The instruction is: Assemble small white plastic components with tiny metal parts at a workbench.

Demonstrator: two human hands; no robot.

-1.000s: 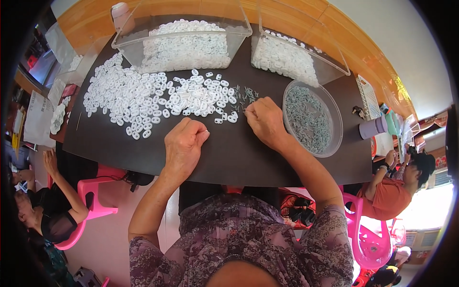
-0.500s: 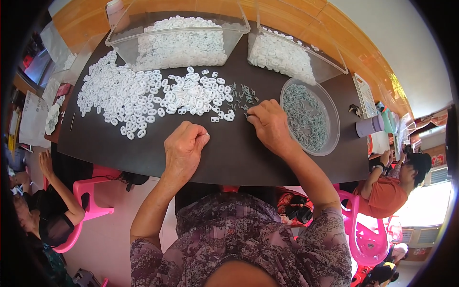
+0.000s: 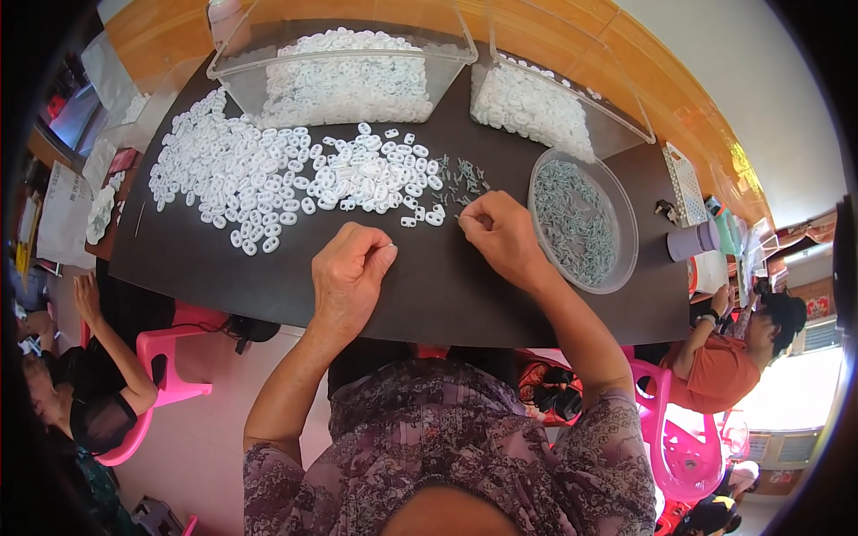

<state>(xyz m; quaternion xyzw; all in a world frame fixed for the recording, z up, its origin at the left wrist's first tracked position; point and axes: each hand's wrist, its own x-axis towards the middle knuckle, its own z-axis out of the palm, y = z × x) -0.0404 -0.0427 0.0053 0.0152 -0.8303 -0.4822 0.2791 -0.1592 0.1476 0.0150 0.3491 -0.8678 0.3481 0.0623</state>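
My left hand is closed in a pinch above the front of the dark table, a tiny bit of a white plastic piece showing at its fingertips. To its right, my right hand pinches a small screw that is mostly hidden by the fingers. Just beyond the right hand lie several loose grey screws. A small heap of white oval two-holed plastic pieces sits beside them, with a larger heap of such pieces farther left. A round clear tub full of screws stands by my right wrist.
Two clear bins, a left one and a right one, hold more white pieces along the back. A lavender cup and a white perforated basket stand at the right edge. People sit on pink chairs on both sides.
My right hand has come slightly back from the loose screws, still pinched. The left hand stays closed in nearly the same place. The whole view has shifted a little.
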